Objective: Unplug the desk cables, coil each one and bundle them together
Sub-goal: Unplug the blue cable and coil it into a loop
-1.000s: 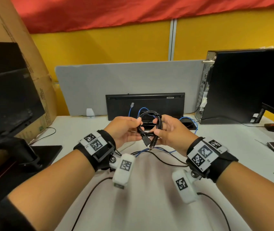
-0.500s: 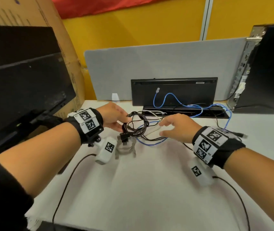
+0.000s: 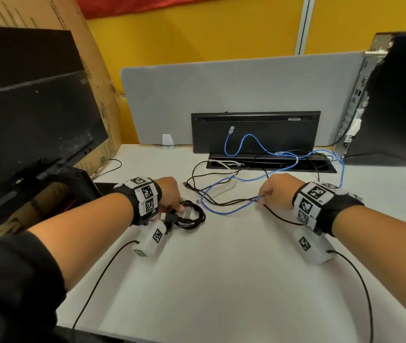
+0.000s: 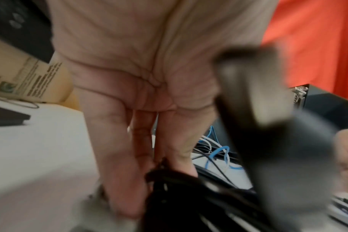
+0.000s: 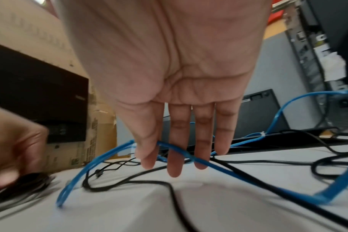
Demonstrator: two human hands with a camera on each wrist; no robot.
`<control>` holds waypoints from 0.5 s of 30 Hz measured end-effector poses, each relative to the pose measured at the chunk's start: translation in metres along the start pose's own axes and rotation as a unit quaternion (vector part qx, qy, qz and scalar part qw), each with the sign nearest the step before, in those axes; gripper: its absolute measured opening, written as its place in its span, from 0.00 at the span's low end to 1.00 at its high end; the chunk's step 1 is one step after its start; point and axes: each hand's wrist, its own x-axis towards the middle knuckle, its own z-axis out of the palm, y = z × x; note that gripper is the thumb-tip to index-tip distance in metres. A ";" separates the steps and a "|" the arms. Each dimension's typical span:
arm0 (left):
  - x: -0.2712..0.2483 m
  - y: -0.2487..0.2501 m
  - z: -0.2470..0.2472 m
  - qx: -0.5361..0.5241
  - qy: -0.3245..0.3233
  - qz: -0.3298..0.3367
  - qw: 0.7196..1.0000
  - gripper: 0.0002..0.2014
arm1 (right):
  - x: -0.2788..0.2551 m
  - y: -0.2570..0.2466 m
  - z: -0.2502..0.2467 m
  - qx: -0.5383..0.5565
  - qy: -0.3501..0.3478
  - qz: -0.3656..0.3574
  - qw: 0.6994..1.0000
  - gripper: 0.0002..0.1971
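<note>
A coiled black cable (image 3: 192,216) lies on the white desk (image 3: 221,280) at centre left. My left hand (image 3: 178,207) grips its near side, fingers pointing down onto the coil (image 4: 189,196) in the left wrist view. A blurred dark plug (image 4: 258,109) hangs close to that camera. A long blue cable (image 3: 224,211) loops across the desk from the cable tray. My right hand (image 3: 263,198) holds it. In the right wrist view the blue cable (image 5: 89,169) threads between my straight fingers (image 5: 173,161) and rises off the desk there.
Loose black cables (image 3: 221,201) and a white cable (image 3: 224,189) tangle between my hands. An open black cable tray (image 3: 254,132) sits behind, a PC tower (image 3: 394,100) at right, a monitor (image 3: 31,115) and cardboard box (image 3: 93,78) at left.
Both hands held the black coil up a second ago. My left hand has lowered it to the desk at the left. My right hand let go and moved right onto the blue cable.
</note>
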 end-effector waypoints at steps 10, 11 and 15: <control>0.000 0.015 -0.021 0.018 0.029 0.008 0.999 0.12 | -0.007 0.018 -0.033 0.220 0.089 0.026 0.971 0.11; -0.002 0.025 -0.026 0.045 0.068 0.026 0.996 0.11 | -0.009 0.016 -0.038 0.234 0.094 0.020 0.968 0.09; -0.009 0.076 -0.041 -0.041 0.164 0.191 0.967 0.13 | -0.016 0.013 -0.060 0.265 0.123 -0.004 0.956 0.06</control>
